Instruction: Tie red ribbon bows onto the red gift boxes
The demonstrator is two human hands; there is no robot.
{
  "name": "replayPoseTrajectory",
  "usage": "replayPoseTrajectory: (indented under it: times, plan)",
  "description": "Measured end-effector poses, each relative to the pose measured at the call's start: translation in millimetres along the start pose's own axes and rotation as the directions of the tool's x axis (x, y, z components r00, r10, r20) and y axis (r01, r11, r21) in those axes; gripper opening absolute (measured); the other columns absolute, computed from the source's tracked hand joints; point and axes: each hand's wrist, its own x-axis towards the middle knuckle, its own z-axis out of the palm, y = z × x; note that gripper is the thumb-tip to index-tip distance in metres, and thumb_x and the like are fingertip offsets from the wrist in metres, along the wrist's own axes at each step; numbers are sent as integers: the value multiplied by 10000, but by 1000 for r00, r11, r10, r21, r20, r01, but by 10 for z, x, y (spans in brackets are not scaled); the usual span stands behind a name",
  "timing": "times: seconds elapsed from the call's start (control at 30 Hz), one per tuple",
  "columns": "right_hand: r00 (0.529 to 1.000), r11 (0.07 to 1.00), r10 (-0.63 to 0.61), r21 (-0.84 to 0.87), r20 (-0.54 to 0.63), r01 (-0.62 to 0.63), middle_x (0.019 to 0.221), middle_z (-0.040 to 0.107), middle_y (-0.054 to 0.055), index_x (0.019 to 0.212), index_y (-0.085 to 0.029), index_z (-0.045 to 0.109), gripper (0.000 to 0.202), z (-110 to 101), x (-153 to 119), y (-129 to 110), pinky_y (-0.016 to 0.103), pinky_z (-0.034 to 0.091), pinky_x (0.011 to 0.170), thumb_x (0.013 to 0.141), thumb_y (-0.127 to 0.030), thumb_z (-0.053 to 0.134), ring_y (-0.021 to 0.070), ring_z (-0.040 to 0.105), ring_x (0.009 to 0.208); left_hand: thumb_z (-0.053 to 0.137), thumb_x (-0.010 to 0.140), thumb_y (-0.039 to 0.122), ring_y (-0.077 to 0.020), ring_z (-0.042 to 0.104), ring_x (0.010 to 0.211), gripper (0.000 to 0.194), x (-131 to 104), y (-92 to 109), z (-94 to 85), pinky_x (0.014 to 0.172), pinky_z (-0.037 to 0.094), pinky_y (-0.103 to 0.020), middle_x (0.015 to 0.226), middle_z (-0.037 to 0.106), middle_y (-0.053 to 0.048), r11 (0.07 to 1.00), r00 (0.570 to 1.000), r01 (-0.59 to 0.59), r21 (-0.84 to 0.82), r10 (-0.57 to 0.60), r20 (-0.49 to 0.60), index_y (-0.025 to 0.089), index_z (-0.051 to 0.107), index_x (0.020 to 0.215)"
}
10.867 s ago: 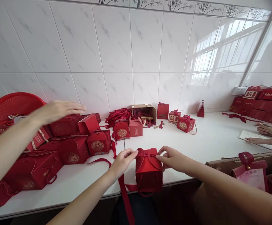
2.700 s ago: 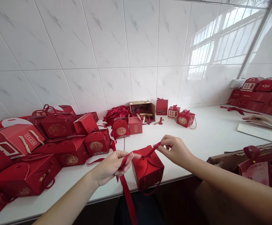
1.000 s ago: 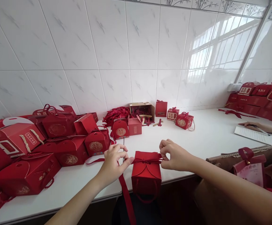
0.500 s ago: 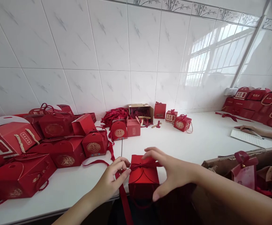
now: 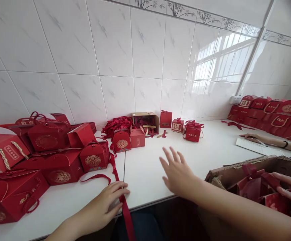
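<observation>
My right hand (image 5: 178, 175) is splayed, empty; left hand (image 5: 105, 206) half-curled at the ribbon (image 5: 127, 217) by the worktop's (image 5: 145, 167) front edge, can't tell if gripping. Tied box (image 5: 193, 131) sits toward the back. Guess I'm between boxes; next needs another.

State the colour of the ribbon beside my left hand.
The ribbon is deep red; clearest in head view.

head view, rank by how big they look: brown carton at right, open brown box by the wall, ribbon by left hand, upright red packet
1. Brown carton, partly cut off
2. Open brown box and ribbon by the left hand: unsure, ribbon is thin but nearer
3. Upright red packet
</observation>
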Motion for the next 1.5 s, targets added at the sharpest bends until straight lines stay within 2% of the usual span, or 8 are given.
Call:
replayPoseTrajectory:
  times: [0.17, 0.33, 0.57, 0.77, 1.0, 1.13, 1.3, 1.5]
  plan:
    - [926, 951, -266, 229, 267, 207, 1479, 159, 257, 1280, -60, 478, 591, -218, -260, -199, 558, 290, 1002, 781, -371, 534, 436, 120, 1349, 482, 851, 386, -229, 464, 1206, 219, -30, -70, -3, 987, 398, -323, 1228, 564, -53, 999, 999, 29, -21, -30, -28, 251, 650, 886]
    - [919, 879, -348, 404, 184, 253, 1365, 406, 227, 1237, -117, 518, 508, -324, -341, -199, 513, 375, 929, 786, -352, 514, 395, 346, 1262, 487, 847, 398, -232, 512, 1135, 238, 28, 13, 32, 931, 422, -312, 1119, 619, -54, 996, 995, 59, -60, -64, -79, 219, 602, 741]
    - [932, 867, -362, 365, -5, 339, 909, 653, 51, 1039, -203, 531, 314, -265, -310, -244, 287, 402, 619, 760, -79, 457, 199, 618, 740, 409, 901, 372, -166, 531, 804, 210, 78, 693, -81, 794, 420, -293, 736, 583, -1, 984, 962, 7, -180, -56, -266, 221, 513, 797]
    - [977, 880, -198, 425, -82, 214, 818, 647, 41, 880, -187, 566, 107, -303, -295, -203, 268, 346, 578, 775, -210, 560, 182, 578, 678, 353, 921, 411, -114, 497, 582, 249, -25, 1189, -122, 592, 402, -225, 595, 509, 23, 811, 966, -146, -566, -5, -257, 209, 429, 798]
    - [979, 496, -183, 868, 85, 18, 515, 499, -6, 598, -168, 619, 360, -387, -305, -216, 232, 347, 515, 845, -357, 441, 101, 429, 500, 404, 893, 461, -80, 370, 491, 296, -1, 1226, -12, 493, 292, -215, 535, 398, 49, 754, 976, -47, -655, -105, -192, 194, 433, 768]
    - [930, 258, -258, 946, 261, -194, 612, 574, 1, 943, -189, 677, 272, -379, -307, -201, 241, 433, 575, 820, -275, 450, 125, 531, 582, 434, 880, 474, -61, 341, 469, 304, 88, 1170, 48, 477, 273, -201, 532, 384, 66, 652, 956, 1, -758, -223, -191, 192, 427, 767]
    - [938, 25, -347, 1000, -9, 19, 963, 655, 50, 1239, -243, 498, 431, -452, -348, -208, 292, 482, 756, 809, -254, 525, 159, 612, 838, 430, 877, 495, -56, 295, 397, 307, 195, 1213, 135, 444, 238, -200, 428, 365, 91, 405, 950, -32, -914, -271, -154, 193, 449, 824]
    - [948, -81, -309, 995, -79, 57, 688, 637, 19, 891, -183, 616, 286, -425, -319, -226, 286, 466, 710, 890, -408, 440, 144, 598, 679, 452, 863, 505, -53, 266, 373, 342, 302, 1276, 188, 434, 228, -209, 413, 359, 85, 314, 975, -45, -948, -194, -110, 183, 461, 749]
